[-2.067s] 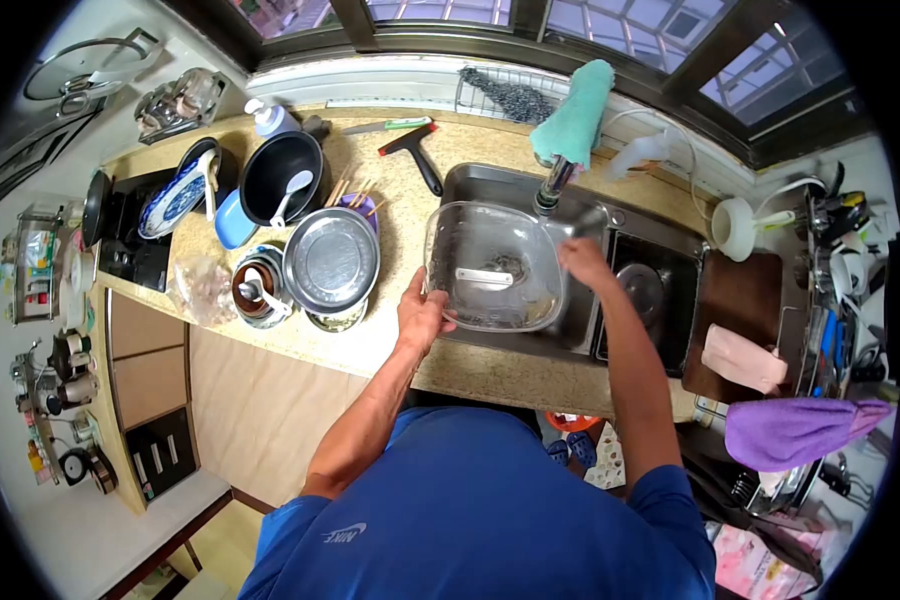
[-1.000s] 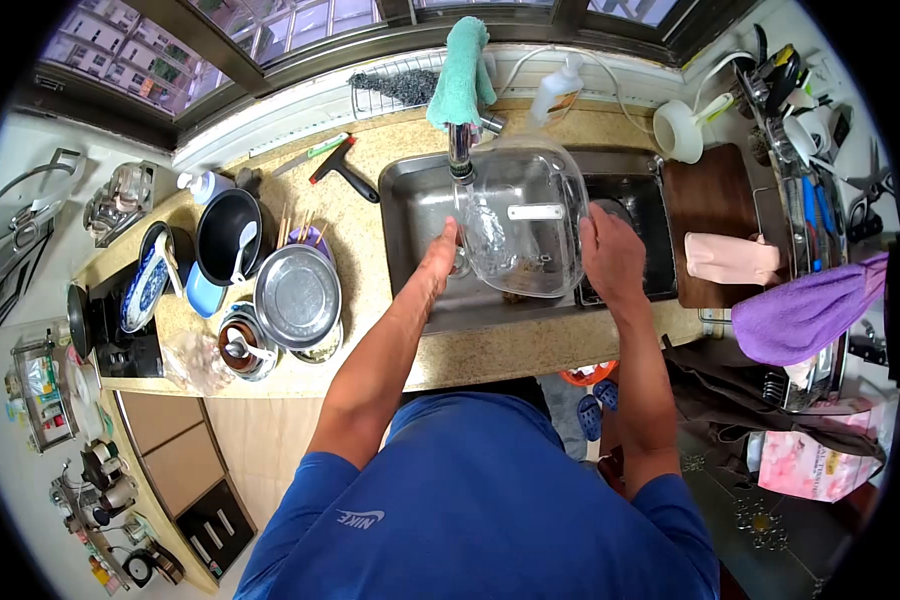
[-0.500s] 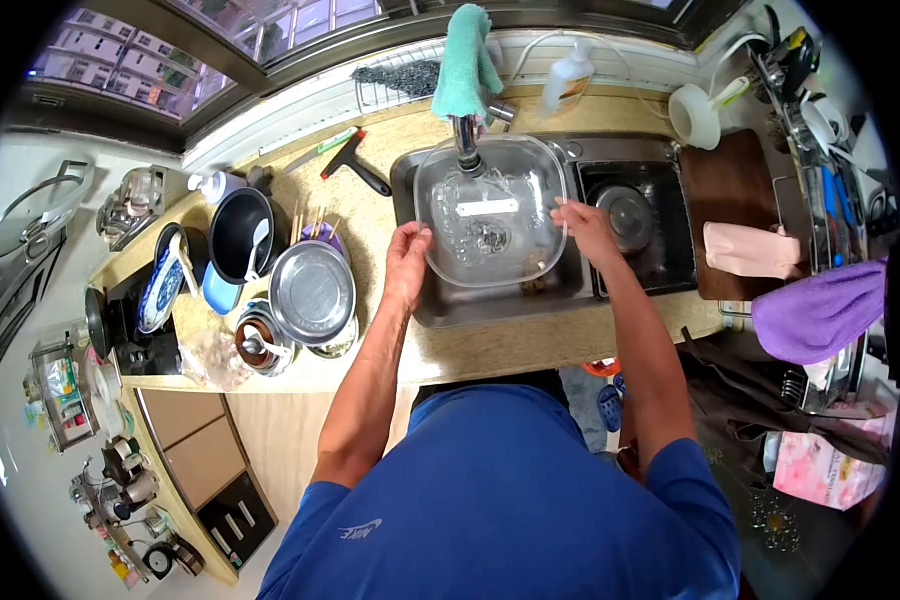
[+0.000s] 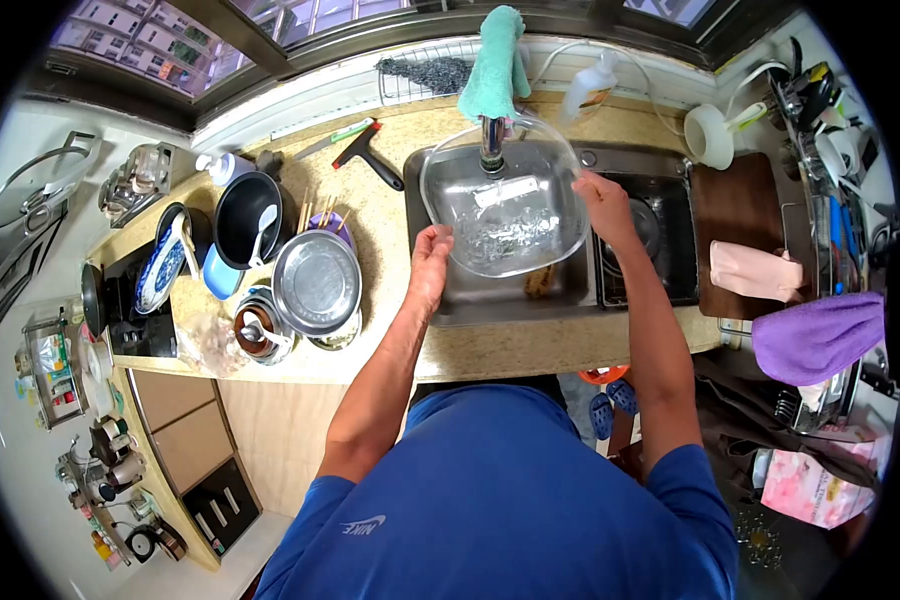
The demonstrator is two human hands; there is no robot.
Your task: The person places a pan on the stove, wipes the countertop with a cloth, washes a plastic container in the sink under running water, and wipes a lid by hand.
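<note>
A clear plastic container [image 4: 510, 190] with rounded corners is held over the left sink basin [image 4: 460, 305], tilted, with water rippling in its near part. My left hand [image 4: 432, 262] is closed on its left edge, thumb towards the rim. On the right side, my right hand [image 4: 605, 208] grips the rim. The chrome faucet [image 4: 492, 145] stands at the container's far side, with a green cloth [image 4: 495, 70] draped over it. Something brownish [image 4: 539, 283] lies in the basin below the container's near edge.
Left of the sink are a squeegee [image 4: 372, 160], a black pot [image 4: 248, 225], a metal bowl [image 4: 317, 283] and a blue-patterned plate [image 4: 158, 278]. A darker right basin [image 4: 670, 270] holds a round lid-like item. Beyond it lies a brown board [image 4: 740, 200] with a pink cloth [image 4: 755, 268].
The container has tipped, and its water has shifted towards the near side. My right hand has risen a little with the rim. The whole view has shifted slightly.
</note>
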